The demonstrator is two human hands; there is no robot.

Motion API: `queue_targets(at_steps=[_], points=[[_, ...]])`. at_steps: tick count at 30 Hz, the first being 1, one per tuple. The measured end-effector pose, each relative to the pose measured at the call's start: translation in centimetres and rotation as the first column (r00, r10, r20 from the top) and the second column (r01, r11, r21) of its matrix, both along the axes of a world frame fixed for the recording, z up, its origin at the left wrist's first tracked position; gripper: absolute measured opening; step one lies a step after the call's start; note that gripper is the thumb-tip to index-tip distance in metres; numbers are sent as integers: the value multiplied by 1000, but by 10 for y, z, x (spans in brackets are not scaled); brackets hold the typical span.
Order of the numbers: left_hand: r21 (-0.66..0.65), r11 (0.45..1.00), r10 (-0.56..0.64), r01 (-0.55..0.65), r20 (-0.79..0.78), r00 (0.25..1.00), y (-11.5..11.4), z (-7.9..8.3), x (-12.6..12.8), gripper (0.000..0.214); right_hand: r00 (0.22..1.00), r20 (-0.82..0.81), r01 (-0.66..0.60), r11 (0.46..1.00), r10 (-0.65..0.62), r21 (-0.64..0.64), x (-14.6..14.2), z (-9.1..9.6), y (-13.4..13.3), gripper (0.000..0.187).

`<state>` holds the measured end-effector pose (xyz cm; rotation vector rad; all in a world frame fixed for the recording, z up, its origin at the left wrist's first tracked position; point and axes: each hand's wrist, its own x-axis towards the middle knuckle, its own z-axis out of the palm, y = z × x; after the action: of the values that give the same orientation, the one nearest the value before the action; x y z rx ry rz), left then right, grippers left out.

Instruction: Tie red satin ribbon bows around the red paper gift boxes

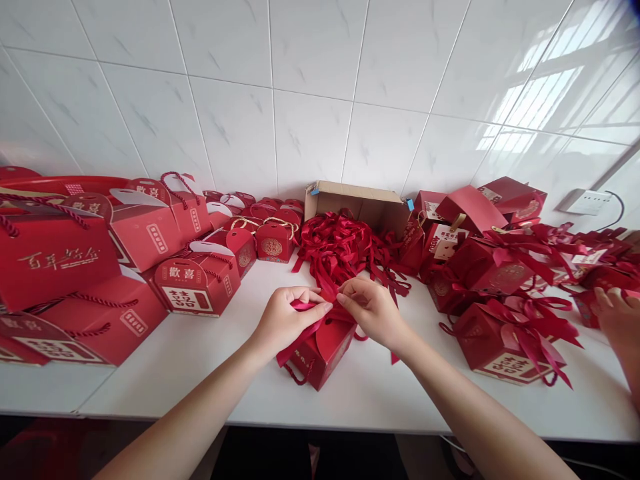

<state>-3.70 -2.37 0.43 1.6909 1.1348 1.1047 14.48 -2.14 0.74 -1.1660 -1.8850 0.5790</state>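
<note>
A small red gift box [327, 350] stands on the white table in front of me, a red cord handle hanging at its near side. Above its top, my left hand [295, 317] pinches a red satin ribbon [295, 341] between thumb and fingers. Close beside it, my right hand [370, 308] is closed on the same ribbon at the top of the box. The fingertips partly hide where the ribbon crosses. Right behind the box lies a tangled heap of red ribbons [340, 243], spilling from an open cardboard carton [360, 199].
Several red boxes with cord handles, such as one with white lettering [197, 283], crowd the left. Boxes with ribbon bows [510, 340] stand at the right, where another person's hand [617, 320] reaches in. A tiled wall [310, 133] closes off the back.
</note>
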Motion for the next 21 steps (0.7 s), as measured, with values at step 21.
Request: queue_targets(at_steps=[21], points=[[55,998,17,-18,17,1000,-1,-8,-2,48,991,-114,57,995,-66,-83,3,-5,2,16]])
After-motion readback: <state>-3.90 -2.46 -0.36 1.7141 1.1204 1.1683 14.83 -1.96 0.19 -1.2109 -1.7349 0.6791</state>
